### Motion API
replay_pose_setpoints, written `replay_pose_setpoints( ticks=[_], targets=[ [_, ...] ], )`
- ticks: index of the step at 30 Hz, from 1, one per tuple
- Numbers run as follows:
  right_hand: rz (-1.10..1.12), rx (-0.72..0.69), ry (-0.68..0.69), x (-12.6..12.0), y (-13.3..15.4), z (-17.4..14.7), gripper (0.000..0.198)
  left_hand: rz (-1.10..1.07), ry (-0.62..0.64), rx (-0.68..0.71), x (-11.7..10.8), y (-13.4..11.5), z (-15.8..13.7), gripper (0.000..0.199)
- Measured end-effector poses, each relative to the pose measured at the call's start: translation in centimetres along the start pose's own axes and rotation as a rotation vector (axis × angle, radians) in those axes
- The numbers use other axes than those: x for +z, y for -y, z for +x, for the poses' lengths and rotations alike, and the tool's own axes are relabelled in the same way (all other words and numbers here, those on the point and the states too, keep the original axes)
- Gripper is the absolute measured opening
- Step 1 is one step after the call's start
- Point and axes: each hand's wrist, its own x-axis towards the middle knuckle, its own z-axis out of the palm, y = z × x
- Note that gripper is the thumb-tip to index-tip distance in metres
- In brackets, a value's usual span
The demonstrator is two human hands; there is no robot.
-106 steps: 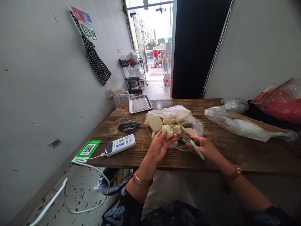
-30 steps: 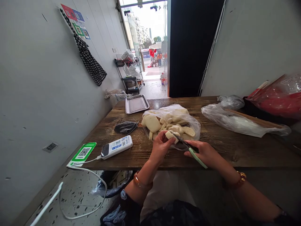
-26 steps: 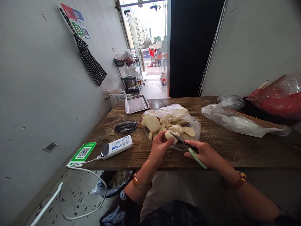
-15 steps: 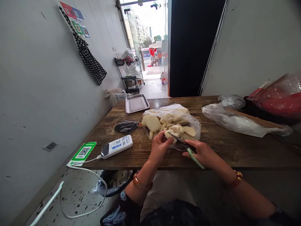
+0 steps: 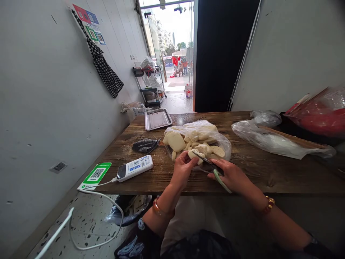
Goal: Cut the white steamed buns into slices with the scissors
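My left hand point(image 5: 184, 166) pinches a pale piece of what looks like steamed bread point(image 5: 193, 154) at the near edge of a clear plastic bag point(image 5: 225, 138). Green-handled scissors point(image 5: 219, 178) are in my right hand point(image 5: 229, 175), their dark blades pointing left and lying against the piece. Inside the open bag are several more pale slabs point(image 5: 176, 141) and cut pieces, some with a porous face. My fingers hide part of the held piece and of the scissor handles.
A dark cloth point(image 5: 145, 145), a white device with a cable point(image 5: 135, 168) and a green QR card point(image 5: 96, 174) lie left on the wooden table point(image 5: 250, 172). Behind them sits a metal tray point(image 5: 158, 119). Plastic bags point(image 5: 266, 138) lie at right. A lined bin point(image 5: 134, 207) stands below.
The scissor handles have shifted slightly up and left with my right hand. My left hand stays on the bread piece, and the view has moved a little.
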Motion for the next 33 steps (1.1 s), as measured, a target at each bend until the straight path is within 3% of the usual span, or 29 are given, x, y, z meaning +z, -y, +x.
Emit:
replay_pose_setpoints(
  ticks=[12, 16, 22, 26, 33],
  targets=[
    [-0.025, 0.011, 0.006, -0.5, 0.2, 0.3, 0.035, -0.015, 0.004, -0.031, -0.2, 0.0, 0.7, 0.04],
    [0.218, 0.025, 0.132, -0.8, 0.2, 1.0, 0.031, -0.067, 0.01, -0.118, -0.8, -0.2, 0.6, 0.042],
    [0.817, 0.29, 0.33, -0.6, 0.2, 1.1, 0.06, -0.183, 0.035, -0.152, -2.0, -1.0, 0.3, 0.042],
    [0.932, 0.327, 0.341, -0.9, 1.0, 0.7, 0.071, -0.259, 0.049, -0.185, -2.4, -1.4, 0.5, 0.035],
    [0.947, 0.215, 0.342, -1.2, 1.6, 0.6, 0.067, -0.278, 0.068, -0.189, -2.7, -1.7, 0.3, 0.034]
  ],
)
